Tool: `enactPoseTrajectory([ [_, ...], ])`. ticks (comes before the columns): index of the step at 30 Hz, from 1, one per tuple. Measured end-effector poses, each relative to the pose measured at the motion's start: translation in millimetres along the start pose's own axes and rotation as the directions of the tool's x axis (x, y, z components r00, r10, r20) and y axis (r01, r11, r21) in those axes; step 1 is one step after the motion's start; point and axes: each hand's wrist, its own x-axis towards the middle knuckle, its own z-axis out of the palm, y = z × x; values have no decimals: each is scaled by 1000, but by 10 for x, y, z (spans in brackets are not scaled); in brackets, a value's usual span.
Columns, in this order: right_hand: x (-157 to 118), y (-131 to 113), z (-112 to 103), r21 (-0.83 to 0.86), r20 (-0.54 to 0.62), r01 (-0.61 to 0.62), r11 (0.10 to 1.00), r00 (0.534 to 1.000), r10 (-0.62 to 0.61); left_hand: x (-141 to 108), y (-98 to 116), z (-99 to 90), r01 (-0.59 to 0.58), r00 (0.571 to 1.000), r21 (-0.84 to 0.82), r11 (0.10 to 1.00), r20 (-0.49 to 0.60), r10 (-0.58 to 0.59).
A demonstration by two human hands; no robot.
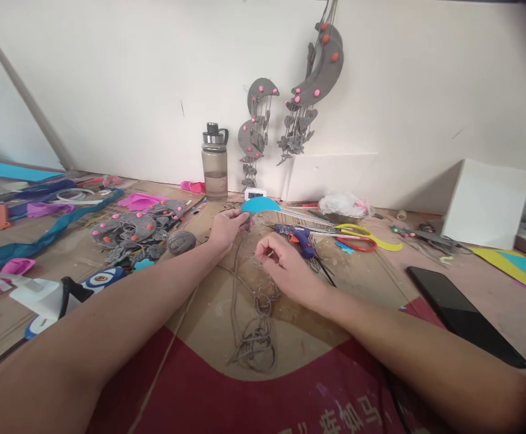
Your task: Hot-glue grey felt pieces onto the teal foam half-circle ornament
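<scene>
My left hand (229,230) is closed in a pinch, with a small grey bit showing at its fingertips. From just below it a grey yarn (234,289) runs down to a loose tangle of yarn (257,343) on the cardboard. My right hand (283,265) hovers beside it, thumb and fingers curled together; whatever may be between them is hidden. A blue hot glue gun (305,242) lies just behind the right hand. A ball of grey yarn (181,243) rests left of my left wrist.
Yellow-and-red-handled scissors (357,240) and a black phone (464,313) lie to the right. At the back stands a water bottle (214,166). Grey felt moons with pink dots (125,229) lie left; a moon hanging (326,72) is on the wall. A power strip (102,277) sits near my left forearm.
</scene>
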Motion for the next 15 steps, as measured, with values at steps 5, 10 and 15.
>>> enactPoseTrajectory([
  [5,161,-13,-351,-286,-204,-61,956,979,1,9,24,-11,7,1000,-35,999,-30,-8],
  [10,264,67,-764,-761,-206,-317,566,945,253,32,47,-46,15,997,-127,992,-68,-24],
  [15,247,353,-750,-849,-137,-367,381,847,513,29,51,-46,6,997,-131,991,-71,-15],
])
